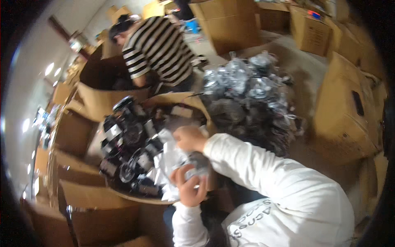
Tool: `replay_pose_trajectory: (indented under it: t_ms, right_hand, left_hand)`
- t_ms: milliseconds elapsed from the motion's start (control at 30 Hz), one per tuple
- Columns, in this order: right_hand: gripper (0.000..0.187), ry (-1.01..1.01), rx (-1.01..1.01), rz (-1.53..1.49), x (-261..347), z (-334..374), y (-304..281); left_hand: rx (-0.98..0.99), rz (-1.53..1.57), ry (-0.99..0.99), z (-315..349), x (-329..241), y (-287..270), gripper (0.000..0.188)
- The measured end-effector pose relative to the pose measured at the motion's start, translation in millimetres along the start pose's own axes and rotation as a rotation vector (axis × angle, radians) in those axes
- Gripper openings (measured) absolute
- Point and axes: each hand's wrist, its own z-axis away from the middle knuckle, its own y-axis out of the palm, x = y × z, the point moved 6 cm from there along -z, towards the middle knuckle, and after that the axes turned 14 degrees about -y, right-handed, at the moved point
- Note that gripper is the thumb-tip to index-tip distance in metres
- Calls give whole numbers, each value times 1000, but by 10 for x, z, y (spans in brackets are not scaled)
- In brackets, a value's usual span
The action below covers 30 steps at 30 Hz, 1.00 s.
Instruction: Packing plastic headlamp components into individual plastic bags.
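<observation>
My left hand [190,186] is at the near right rim of a large round-bent carton [158,201], its fingers curled round a greyish, plastic-wrapped bundle [199,161]. My right hand [190,138] reaches over the same carton, just beyond the left one, with fingers bent inward. A dark, smeared shape [181,122] shows by its fingertips; whether it is held is blurred. White plastic bags [166,158] hang beside both hands. Dark round devices [133,132] with pale labels fill the carton's left part.
Many plastic-wrapped pieces [251,80] are heaped on the floor beyond my right arm. Across the carton, a person in a striped shirt [158,49] bends over another carton [103,96]. Tall cartons stand at right [343,111] and back [226,24]; open boxes [94,206] line the left.
</observation>
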Motion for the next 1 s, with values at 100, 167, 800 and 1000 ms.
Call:
replay_pose_trajectory:
  t_ms: [100, 167, 800, 1000]
  right_hand:
    - [21, 51, 123, -123, 51, -125, 149]
    - [43, 24, 84, -306, -46, -228, 188]
    - [11, -290, -944, -83, 398, 325, -2078]
    - [22, 539, -736, -54, -937, 608, -1681]
  left_hand:
    - [-61, -172, 17, 72, 126, -90, 17]
    - [-96, -254, -54, 67, 257, 25, 11]
    - [85, -199, -189, -22, 834, 610, 63]
    - [131, -237, -222, 210, 996, 493, 64]
